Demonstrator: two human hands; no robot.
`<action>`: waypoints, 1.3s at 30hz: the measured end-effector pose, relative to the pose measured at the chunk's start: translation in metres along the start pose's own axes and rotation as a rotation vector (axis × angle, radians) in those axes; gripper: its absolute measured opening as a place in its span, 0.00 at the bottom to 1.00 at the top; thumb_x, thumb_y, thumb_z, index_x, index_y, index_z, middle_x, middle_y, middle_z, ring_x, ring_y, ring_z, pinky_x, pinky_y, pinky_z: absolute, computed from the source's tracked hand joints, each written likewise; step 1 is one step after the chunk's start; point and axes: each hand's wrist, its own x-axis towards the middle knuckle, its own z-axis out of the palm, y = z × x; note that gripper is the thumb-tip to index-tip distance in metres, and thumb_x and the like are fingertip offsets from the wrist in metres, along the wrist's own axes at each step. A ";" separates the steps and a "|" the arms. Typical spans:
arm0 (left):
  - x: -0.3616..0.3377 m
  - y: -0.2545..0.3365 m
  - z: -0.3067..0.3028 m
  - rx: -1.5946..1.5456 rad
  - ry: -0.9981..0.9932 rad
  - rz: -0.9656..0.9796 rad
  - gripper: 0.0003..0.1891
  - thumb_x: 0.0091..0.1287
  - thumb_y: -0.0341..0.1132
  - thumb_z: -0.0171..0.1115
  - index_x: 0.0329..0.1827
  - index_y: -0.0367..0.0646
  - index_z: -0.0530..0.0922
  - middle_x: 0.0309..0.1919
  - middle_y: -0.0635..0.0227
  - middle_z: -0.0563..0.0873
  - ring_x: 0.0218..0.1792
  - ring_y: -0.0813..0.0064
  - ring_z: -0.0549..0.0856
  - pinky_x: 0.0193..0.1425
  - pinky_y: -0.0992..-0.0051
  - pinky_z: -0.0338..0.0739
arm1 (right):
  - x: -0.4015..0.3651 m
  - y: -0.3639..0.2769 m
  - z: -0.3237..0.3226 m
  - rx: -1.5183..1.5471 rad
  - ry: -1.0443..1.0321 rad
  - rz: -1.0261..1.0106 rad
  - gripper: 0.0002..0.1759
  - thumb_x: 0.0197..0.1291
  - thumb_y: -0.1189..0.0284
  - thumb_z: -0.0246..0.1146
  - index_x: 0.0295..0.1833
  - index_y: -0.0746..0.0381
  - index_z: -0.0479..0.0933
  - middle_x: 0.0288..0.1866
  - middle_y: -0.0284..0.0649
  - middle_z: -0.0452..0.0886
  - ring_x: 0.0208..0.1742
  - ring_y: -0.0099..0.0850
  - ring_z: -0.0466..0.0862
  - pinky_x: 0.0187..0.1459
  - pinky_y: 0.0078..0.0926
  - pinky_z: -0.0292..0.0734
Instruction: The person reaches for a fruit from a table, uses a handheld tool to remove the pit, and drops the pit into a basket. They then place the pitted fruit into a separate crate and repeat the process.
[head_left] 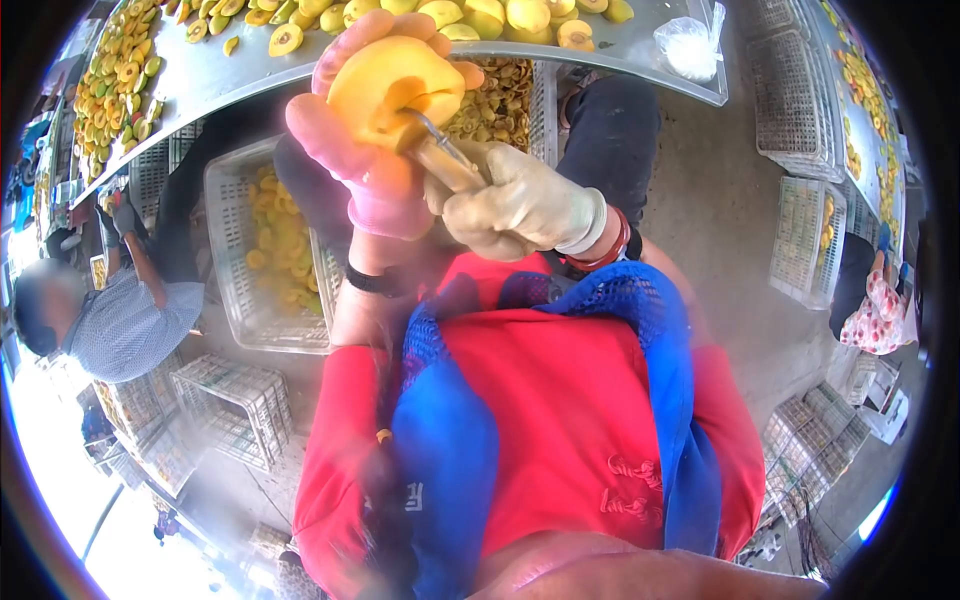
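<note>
My left hand, in a pink glove, is closed around a yellow peach half with its cut side up. A hollow shows in the peach's flesh. My right hand, in a whitish glove, grips the wooden handle of a pitting knife. The knife's metal end reaches into the hollow, so its tip is hidden. Both hands are raised in front of my chest, close together.
Ahead stands a metal table with many cut peaches and a knotted plastic bag. Below it, a crate holds scraps. A white crate at left contains yellow pieces. Co-workers sit on both sides; stacked crates stand at right.
</note>
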 end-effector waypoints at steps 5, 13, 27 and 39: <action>-0.002 -0.006 0.003 -0.002 0.082 0.018 0.48 0.65 0.78 0.44 0.66 0.38 0.72 0.54 0.48 0.83 0.51 0.52 0.86 0.49 0.53 0.87 | 0.003 0.007 0.005 0.029 0.039 -0.020 0.10 0.62 0.77 0.58 0.49 0.63 0.70 0.26 0.30 0.70 0.18 0.18 0.66 0.18 0.19 0.58; 0.005 -0.002 0.019 0.030 0.121 0.082 0.48 0.65 0.79 0.41 0.68 0.41 0.71 0.58 0.51 0.81 0.55 0.54 0.83 0.57 0.47 0.82 | 0.008 0.016 0.006 -0.620 0.194 -0.455 0.14 0.63 0.80 0.59 0.54 0.64 0.71 0.31 0.34 0.75 0.22 0.24 0.74 0.25 0.26 0.71; -0.010 0.036 0.081 -0.091 -0.054 0.391 0.47 0.59 0.71 0.62 0.75 0.48 0.65 0.70 0.49 0.71 0.67 0.49 0.74 0.67 0.41 0.71 | -0.036 -0.027 0.060 -1.541 0.394 -0.678 0.14 0.54 0.71 0.68 0.45 0.60 0.75 0.25 0.41 0.79 0.23 0.42 0.83 0.26 0.39 0.79; -0.050 0.097 0.200 -0.250 0.534 0.202 0.25 0.71 0.44 0.59 0.68 0.65 0.60 0.56 0.69 0.69 0.58 0.63 0.69 0.55 0.56 0.71 | -0.056 -0.033 0.089 -1.894 0.456 -1.035 0.14 0.65 0.62 0.59 0.36 0.63 0.75 0.18 0.29 0.59 0.16 0.23 0.61 0.17 0.25 0.51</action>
